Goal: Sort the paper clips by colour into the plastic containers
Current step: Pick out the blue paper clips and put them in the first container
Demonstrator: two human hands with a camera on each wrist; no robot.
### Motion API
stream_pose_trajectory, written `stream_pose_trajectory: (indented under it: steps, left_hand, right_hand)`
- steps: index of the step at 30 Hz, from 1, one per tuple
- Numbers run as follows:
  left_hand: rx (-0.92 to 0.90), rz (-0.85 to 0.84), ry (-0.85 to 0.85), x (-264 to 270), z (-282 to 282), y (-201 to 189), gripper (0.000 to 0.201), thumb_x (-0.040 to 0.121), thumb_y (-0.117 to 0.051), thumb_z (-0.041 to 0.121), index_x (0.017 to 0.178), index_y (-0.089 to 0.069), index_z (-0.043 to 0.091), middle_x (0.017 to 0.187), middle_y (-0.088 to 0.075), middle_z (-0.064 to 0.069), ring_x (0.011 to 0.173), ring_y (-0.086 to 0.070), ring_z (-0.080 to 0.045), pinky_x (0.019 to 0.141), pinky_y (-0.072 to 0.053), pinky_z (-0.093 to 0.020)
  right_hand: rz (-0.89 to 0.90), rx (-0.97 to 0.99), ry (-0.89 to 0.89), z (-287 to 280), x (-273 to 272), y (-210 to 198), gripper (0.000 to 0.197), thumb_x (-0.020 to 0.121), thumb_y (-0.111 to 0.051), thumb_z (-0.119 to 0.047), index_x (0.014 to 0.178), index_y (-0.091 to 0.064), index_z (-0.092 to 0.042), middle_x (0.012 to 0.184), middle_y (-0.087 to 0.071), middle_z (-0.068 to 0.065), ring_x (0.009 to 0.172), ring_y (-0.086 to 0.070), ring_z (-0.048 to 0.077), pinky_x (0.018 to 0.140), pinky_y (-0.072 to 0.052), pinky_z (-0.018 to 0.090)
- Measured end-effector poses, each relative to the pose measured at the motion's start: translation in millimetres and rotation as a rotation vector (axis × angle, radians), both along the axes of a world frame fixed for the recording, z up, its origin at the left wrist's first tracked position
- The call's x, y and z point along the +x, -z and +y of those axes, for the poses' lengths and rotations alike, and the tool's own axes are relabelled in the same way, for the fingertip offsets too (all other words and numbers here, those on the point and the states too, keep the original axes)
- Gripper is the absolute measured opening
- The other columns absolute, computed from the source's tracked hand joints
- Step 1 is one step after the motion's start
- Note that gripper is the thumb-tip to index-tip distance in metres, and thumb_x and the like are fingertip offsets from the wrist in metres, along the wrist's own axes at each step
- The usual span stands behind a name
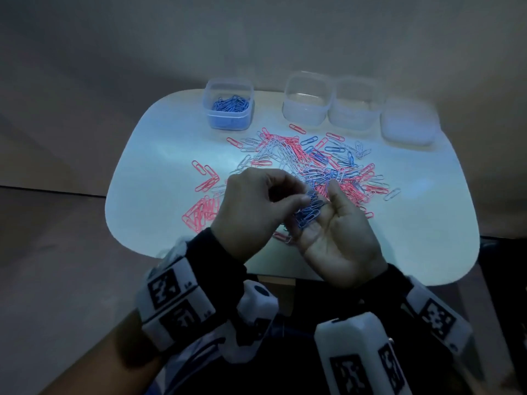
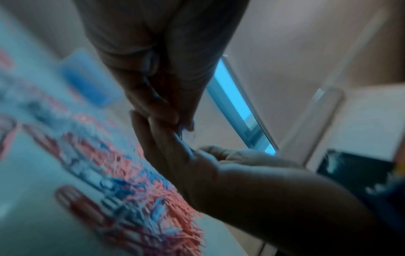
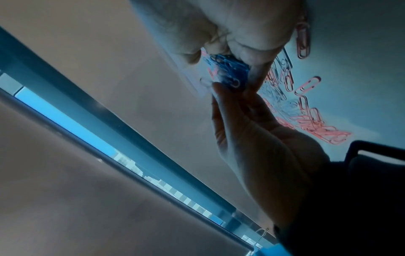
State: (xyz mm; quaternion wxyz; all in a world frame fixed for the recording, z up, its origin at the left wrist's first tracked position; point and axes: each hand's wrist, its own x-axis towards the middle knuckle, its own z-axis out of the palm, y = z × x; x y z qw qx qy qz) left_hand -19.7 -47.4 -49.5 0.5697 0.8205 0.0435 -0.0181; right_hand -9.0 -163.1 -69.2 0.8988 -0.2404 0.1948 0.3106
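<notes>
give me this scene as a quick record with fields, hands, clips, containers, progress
left hand: fingers curled, pinching at the blue paper clip bunch
right hand: palm up, cupping that bunch
mixed pile: pink, blue and pale clips spread on the white table
blue container: far left of the row, holds blue clips only
other containers: no clips visible inside
progress: only blue started; pink and pale clips unsorted
</notes>
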Motion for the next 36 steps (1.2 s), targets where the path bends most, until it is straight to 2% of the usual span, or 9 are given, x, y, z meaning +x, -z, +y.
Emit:
stream_pose_trajectory:
  steps: [4, 6, 11, 16, 20, 25, 27, 31, 36]
  left_hand:
    - [0.122, -0.174, -0.055, 0.4, 5.7, -13.5, 0.028, 0.07, -0.079, 0.023, 0.094, -0.066, 0.02, 0.081, -0.069, 0.007, 0.067, -0.062, -0.001, 0.061, -0.045, -0.006]
    - [0.233, -0.13, -0.068, 11.5, 16.2, -13.7, 0.025, 0.073, -0.076, 0.028, 0.094, -0.063, 0.024, 0.078, -0.065, 0.01, 0.063, -0.056, -0.002, 0.058, -0.042, -0.007]
    - [0.618, 0.068, 0.244, 40.3, 5.1, 8.1, 0.02, 0.076, -0.074, 0.03, 0.085, -0.066, 0.015, 0.066, -0.056, 0.01, 0.06, -0.049, -0.004, 0.066, -0.037, -0.023]
    - [0.759, 0.134, 0.274, 57.8, -11.6, 23.3, 0.027, 0.074, -0.073, 0.041, 0.075, -0.056, 0.02, 0.074, -0.057, 0.002, 0.076, -0.053, -0.017, 0.072, -0.043, -0.029]
    - [0.741, 0.174, 0.261, 61.8, -0.7, 18.2, 0.023, 0.069, -0.079, 0.029, 0.072, -0.058, 0.022, 0.065, -0.055, 0.008, 0.073, -0.055, -0.015, 0.074, -0.045, -0.027]
    - [0.674, 0.208, 0.239, 56.8, 14.7, 12.3, 0.041, 0.056, -0.088, 0.023, 0.083, -0.057, 0.016, 0.073, -0.056, 0.003, 0.061, -0.047, -0.011, 0.067, -0.043, -0.028]
    - [0.607, 0.195, 0.207, 55.5, 21.2, 10.9, 0.041, 0.058, -0.087, 0.021, 0.086, -0.057, 0.015, 0.07, -0.054, 0.004, 0.057, -0.045, -0.007, 0.061, -0.039, -0.023]
    - [0.593, 0.136, 0.13, 59.2, 31.9, 9.2, 0.018, 0.076, -0.075, 0.018, 0.075, -0.057, 0.019, 0.062, -0.051, 0.009, 0.051, -0.044, 0.0, 0.055, -0.032, -0.011]
    - [0.725, 0.155, 0.292, 66.0, 6.5, 13.9, 0.023, 0.077, -0.073, 0.03, 0.093, -0.062, 0.017, 0.068, -0.051, 0.008, 0.068, -0.051, -0.013, 0.066, -0.037, -0.024]
  right_hand:
    - [-0.022, -0.037, 0.117, -21.6, 3.1, -2.4, 0.034, 0.077, -0.047, -0.031, 0.074, -0.066, -0.003, 0.082, -0.07, 0.009, 0.073, -0.07, 0.015, 0.071, -0.055, 0.024]
    - [-0.018, -0.047, 0.188, -38.8, 7.7, -3.1, 0.03, 0.073, -0.051, -0.028, 0.062, -0.068, -0.005, 0.074, -0.071, 0.007, 0.072, -0.071, 0.016, 0.068, -0.056, 0.024]
    - [0.017, -0.008, 0.331, -72.3, 18.3, -1.8, 0.019, 0.042, -0.065, -0.019, 0.055, -0.065, -0.006, 0.064, -0.067, 0.005, 0.063, -0.07, 0.016, 0.057, -0.059, 0.03]
    - [0.043, -0.035, 0.339, -78.8, 18.0, -0.5, 0.023, 0.064, -0.055, -0.026, 0.052, -0.063, -0.008, 0.06, -0.064, 0.002, 0.058, -0.068, 0.013, 0.057, -0.058, 0.028]
    - [0.044, -0.013, 0.31, -81.1, 18.3, 2.0, 0.016, 0.048, -0.064, -0.022, 0.052, -0.064, -0.008, 0.061, -0.064, 0.003, 0.059, -0.069, 0.014, 0.056, -0.058, 0.03]
    - [0.023, -0.021, 0.303, -81.4, 21.8, 3.3, 0.016, 0.046, -0.064, -0.023, 0.052, -0.065, -0.008, 0.062, -0.065, 0.003, 0.062, -0.069, 0.014, 0.059, -0.058, 0.029]
    - [0.016, -0.022, 0.304, -80.2, 21.4, 1.7, 0.017, 0.044, -0.065, -0.022, 0.053, -0.064, -0.008, 0.061, -0.065, 0.003, 0.062, -0.069, 0.014, 0.059, -0.058, 0.029]
    - [0.025, -0.059, 0.317, -78.2, 20.4, -0.2, 0.029, 0.069, -0.051, -0.027, 0.051, -0.064, -0.009, 0.06, -0.064, 0.002, 0.061, -0.069, 0.013, 0.06, -0.058, 0.028]
    - [0.032, -0.058, 0.32, -72.2, 21.6, -2.3, 0.029, 0.069, -0.051, -0.027, 0.05, -0.064, -0.008, 0.059, -0.065, 0.002, 0.06, -0.068, 0.014, 0.063, -0.058, 0.028]
